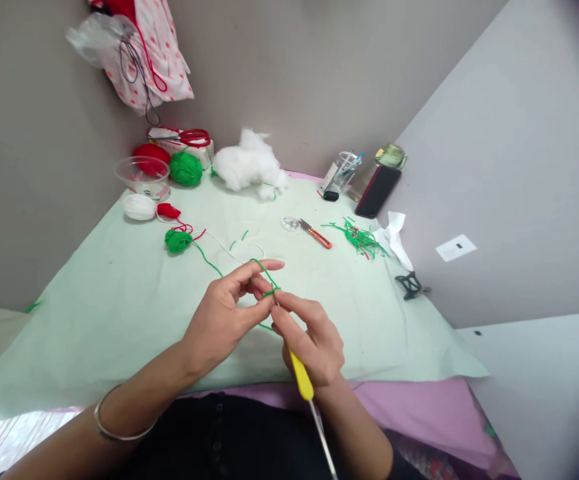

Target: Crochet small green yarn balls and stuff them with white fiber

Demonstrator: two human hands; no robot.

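Note:
Both my hands meet above the front middle of the table. My left hand (227, 303) pinches green yarn (268, 275), with the strand running over its stretched index finger. My right hand (314, 340) grips a crochet hook (300, 373) with a yellow handle, its metal tip at the yarn between the fingertips. The hook's far metal end points down toward my body. From my left hand a green strand leads back to a small green yarn ball (178, 241). Fingers partly cover the worked stitch.
White stuffing (249, 163), a large green yarn ball (185, 169), a plastic tub (144, 180) and a white yarn ball (139, 207) sit at the back left. Orange thread snips (315, 233), yarn scraps (360, 240), a phone (378, 192) and a black clip (409, 285) lie right.

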